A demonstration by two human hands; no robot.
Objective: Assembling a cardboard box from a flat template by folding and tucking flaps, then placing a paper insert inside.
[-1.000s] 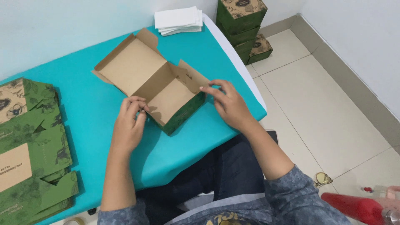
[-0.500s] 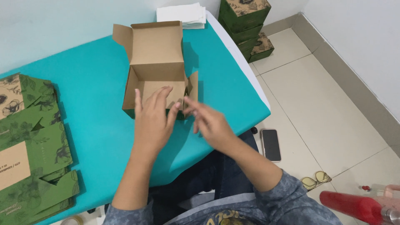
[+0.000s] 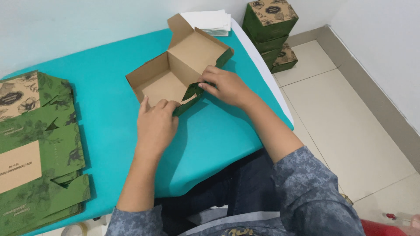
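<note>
A half-folded cardboard box point(image 3: 175, 74), brown inside and green with leaf print outside, lies open on the teal table point(image 3: 100, 100). My left hand point(image 3: 155, 124) presses on the box's near wall at its front corner. My right hand point(image 3: 225, 85) pinches a green side flap at the box's right edge, next to the raised lid. Both hands touch the same box.
A stack of flat green box blanks point(image 3: 37, 144) lies at the table's left end. White paper sheets point(image 3: 212, 22) sit at the far edge. Several finished green boxes point(image 3: 269, 26) are stacked on the tiled floor point(image 3: 350, 118) to the right.
The box has been turned on the table, its lid now pointing up and right. My right hand moved from the front onto the right side flap; my left hand shifted to the near wall.
</note>
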